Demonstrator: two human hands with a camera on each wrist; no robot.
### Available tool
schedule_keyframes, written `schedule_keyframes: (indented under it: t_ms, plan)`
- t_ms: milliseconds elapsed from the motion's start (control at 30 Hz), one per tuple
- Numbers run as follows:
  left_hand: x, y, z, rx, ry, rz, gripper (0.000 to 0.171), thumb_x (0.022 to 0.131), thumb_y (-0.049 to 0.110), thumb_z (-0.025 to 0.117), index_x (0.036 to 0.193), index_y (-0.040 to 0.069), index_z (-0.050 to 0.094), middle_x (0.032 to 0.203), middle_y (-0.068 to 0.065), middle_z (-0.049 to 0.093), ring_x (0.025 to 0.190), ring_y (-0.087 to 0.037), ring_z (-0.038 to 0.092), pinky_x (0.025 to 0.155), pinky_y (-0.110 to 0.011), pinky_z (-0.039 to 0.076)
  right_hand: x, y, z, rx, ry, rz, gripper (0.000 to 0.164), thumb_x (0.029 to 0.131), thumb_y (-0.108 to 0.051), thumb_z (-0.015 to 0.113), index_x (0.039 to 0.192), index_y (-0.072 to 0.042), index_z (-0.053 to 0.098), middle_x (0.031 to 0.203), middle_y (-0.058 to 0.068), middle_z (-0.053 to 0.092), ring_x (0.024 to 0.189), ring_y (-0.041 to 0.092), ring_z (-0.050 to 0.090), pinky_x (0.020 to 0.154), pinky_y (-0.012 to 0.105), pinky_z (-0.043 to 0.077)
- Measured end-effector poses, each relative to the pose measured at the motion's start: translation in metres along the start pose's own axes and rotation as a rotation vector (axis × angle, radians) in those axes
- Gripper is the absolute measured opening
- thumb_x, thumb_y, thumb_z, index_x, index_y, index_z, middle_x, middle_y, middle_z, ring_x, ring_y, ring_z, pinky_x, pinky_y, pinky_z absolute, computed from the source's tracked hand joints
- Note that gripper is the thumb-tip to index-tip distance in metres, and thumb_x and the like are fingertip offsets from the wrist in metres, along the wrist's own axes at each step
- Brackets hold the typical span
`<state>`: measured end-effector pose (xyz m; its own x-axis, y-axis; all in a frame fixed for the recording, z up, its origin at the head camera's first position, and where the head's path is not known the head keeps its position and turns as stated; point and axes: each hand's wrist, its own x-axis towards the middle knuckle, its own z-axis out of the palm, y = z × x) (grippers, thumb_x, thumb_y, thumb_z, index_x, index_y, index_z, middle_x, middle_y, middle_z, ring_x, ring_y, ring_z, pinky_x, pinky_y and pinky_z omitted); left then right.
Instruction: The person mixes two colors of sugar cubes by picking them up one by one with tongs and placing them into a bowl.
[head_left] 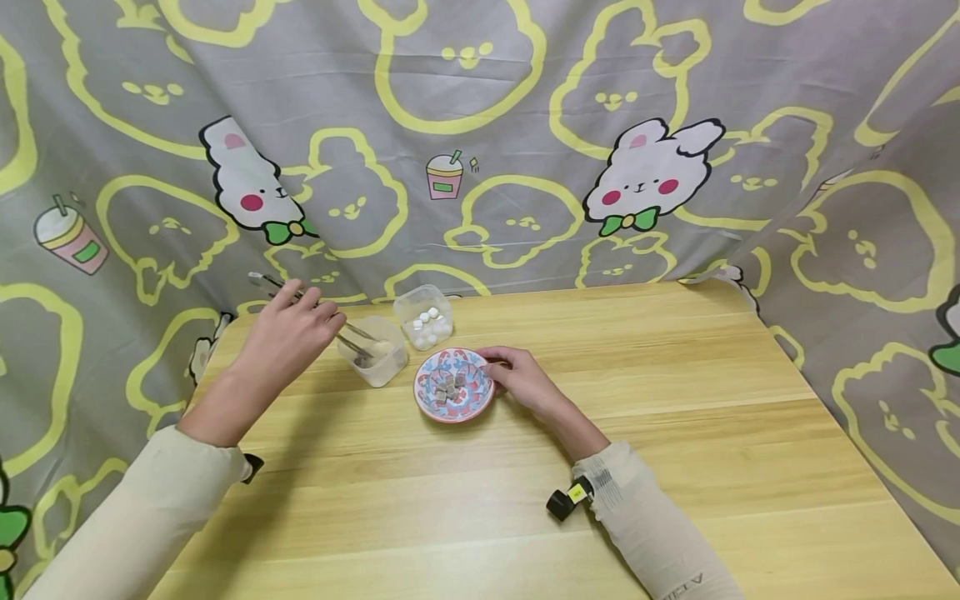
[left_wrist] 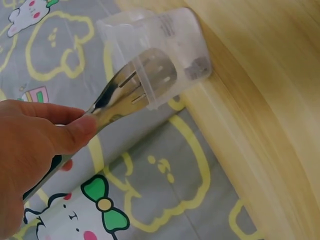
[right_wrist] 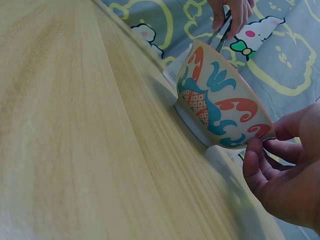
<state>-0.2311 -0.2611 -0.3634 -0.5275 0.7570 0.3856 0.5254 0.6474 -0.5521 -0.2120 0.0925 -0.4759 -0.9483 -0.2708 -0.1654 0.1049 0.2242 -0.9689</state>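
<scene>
My left hand (head_left: 294, 329) grips metal tongs (left_wrist: 112, 97), their slotted ends down inside a clear plastic container (head_left: 392, 368). A small dark piece (left_wrist: 197, 67) shows at that container's bottom in the left wrist view; whether the tongs touch it I cannot tell. At the middle of the table, my right hand (head_left: 531, 385) pinches the rim of a patterned bowl (right_wrist: 220, 102) between thumb and fingers. The bowl stands upright on the table. Several greyish-brown cubes (head_left: 450, 388) lie in it.
Behind the bowl, a second clear container (head_left: 448, 310) holds several white pieces (head_left: 426, 318), right beside the first. The wooden table (head_left: 675, 375) ends at a patterned grey cloth (head_left: 517, 108) hanging along its back and sides.
</scene>
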Motion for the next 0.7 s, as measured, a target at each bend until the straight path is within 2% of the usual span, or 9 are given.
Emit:
schedule_keyframes:
  t_ms: [467,700]
  plan:
    - [0.010,0.004,-0.007,0.024,-0.179,0.004,0.023,0.084,-0.012,0.074,0.091,0.009,0.075,0.094,-0.004,0.075,0.100,-0.032,0.063,0.111,-0.049,0.043,0.001,0.001,0.000,0.007,-0.008,0.004,0.038,0.103,-0.010,0.057,0.140,-0.007,0.063,0.133,0.015,0.068,0.098,0.018,0.065,0.077,0.025,0.055]
    - [0.012,0.005,-0.005,0.049,-0.215,0.015,0.021,0.085,-0.011,0.075,0.089,0.010,0.075,0.092,-0.003,0.074,0.098,-0.030,0.061,0.111,-0.048,0.042,0.001,0.001,-0.001,0.006,-0.013,0.006,0.039,0.103,-0.011,0.058,0.141,-0.007,0.062,0.135,0.015,0.067,0.100,0.018,0.066,0.079,0.025,0.055]
